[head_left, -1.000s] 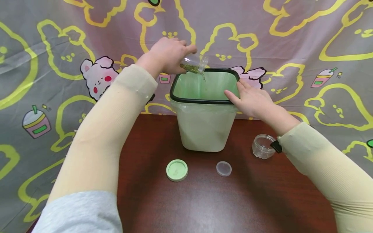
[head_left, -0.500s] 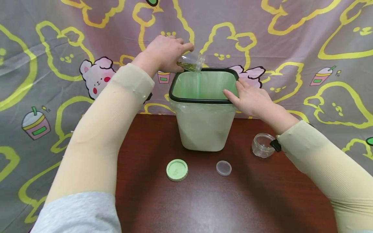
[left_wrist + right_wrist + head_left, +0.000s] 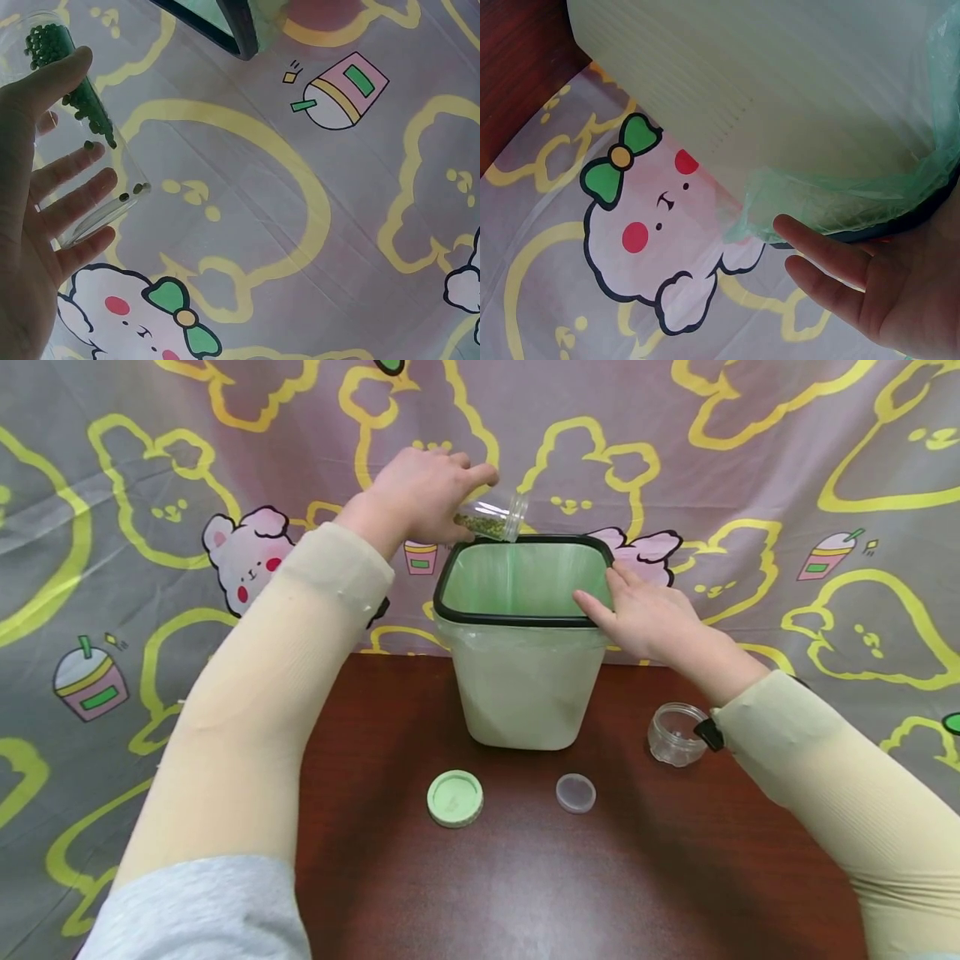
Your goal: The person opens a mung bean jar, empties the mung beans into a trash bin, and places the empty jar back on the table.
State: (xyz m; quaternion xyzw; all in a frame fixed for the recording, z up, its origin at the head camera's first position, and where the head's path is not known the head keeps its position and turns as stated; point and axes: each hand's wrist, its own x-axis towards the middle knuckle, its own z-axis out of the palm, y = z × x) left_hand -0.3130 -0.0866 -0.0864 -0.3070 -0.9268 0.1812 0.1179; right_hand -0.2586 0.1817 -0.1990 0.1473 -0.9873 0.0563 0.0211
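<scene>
In the head view, my left hand (image 3: 423, 497) grips a clear plastic jar (image 3: 504, 517) lying nearly on its side, its mouth over the bin's back left rim. Small green beans (image 3: 54, 46) are heaped in it toward the mouth, and a few sit near its base. The light green trash bin (image 3: 528, 685) stands upright, with a black rim ring and a thin green liner bag (image 3: 810, 196) folded over its edge. My right hand (image 3: 648, 614) rests on the bin's front right corner, thumb over the rim and straight fingers outside it.
On the dark red wooden table (image 3: 510, 885) lie a light green lid (image 3: 455, 799) and a small translucent disc (image 3: 576, 793). A short clear jar (image 3: 675, 735) stands right of the bin, close to my right sleeve. A patterned curtain (image 3: 300, 452) hangs right behind.
My left hand has drawn the jar slightly left and up. Beans were falling from its mouth a second ago; none show falling now. My right hand stays on the rim.
</scene>
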